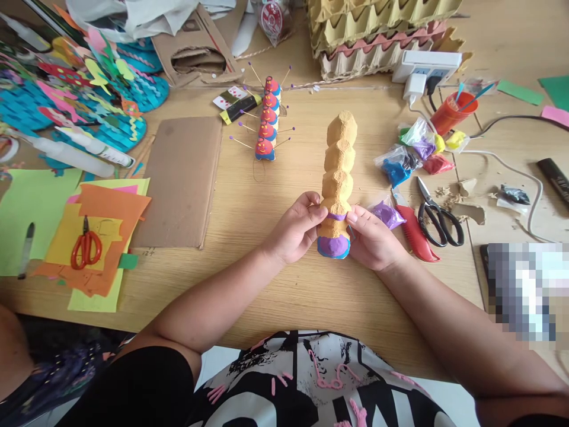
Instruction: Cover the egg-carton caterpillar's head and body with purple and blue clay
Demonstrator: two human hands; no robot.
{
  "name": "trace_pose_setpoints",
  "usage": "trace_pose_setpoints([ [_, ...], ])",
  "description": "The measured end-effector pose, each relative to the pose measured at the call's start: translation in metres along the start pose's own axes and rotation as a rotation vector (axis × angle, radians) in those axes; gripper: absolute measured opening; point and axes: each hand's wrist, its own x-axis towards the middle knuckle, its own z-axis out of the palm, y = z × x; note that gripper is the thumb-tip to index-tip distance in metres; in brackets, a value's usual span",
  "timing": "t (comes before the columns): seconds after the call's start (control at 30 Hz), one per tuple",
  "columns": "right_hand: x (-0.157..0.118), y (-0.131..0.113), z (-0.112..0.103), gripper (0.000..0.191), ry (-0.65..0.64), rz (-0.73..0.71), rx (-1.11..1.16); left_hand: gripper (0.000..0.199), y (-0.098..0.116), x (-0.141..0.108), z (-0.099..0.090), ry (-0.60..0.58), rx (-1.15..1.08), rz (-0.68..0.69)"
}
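A strip of orange-tan egg carton cups (339, 157) is held over the table between my two hands. My left hand (297, 228) pinches its left edge, and my right hand (372, 236) pinches the right edge at the same height. Between the thumbs a thin purple clay band (336, 217) runs across the strip. The cup at the near end has a purple clay dome (333, 245) with blue clay around its base. Farther off on the left stands a finished-looking caterpillar (268, 121) in red and blue, with smiling faces and purple-tipped sticks.
To the right lie a red-handled knife (415, 231), black scissors (438, 222), bagged clay (395, 169) and an orange cup (453, 112). Cardboard (180, 184), coloured paper with red scissors (86, 246) and paper crafts (98, 89) are on the left. Stacked egg trays (382, 29) stand behind.
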Motion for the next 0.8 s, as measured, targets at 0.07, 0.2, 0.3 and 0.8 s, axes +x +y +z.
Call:
trace_pose_setpoints([
  [0.07, 0.0003, -0.0004, 0.0019, 0.035, 0.006, -0.008, 0.010, 0.056, 0.0009, -0.0003, 0.0000, 0.006, 0.020, -0.003],
  [0.2, 0.0004, -0.0013, 0.0065, 0.035, 0.024, -0.031, 0.003, 0.067, 0.0009, -0.0006, 0.0004, 0.034, 0.096, 0.006],
  [0.3, 0.0000, -0.0010, 0.0078, 0.036, 0.055, -0.037, -0.002, 0.070, -0.0004, -0.0007, 0.0020, 0.043, 0.121, 0.035],
  [0.8, 0.0001, 0.0013, 0.0047, 0.036, 0.039, -0.055, -0.032, 0.065, -0.0025, -0.0014, 0.0066, 0.076, 0.142, 0.089],
])
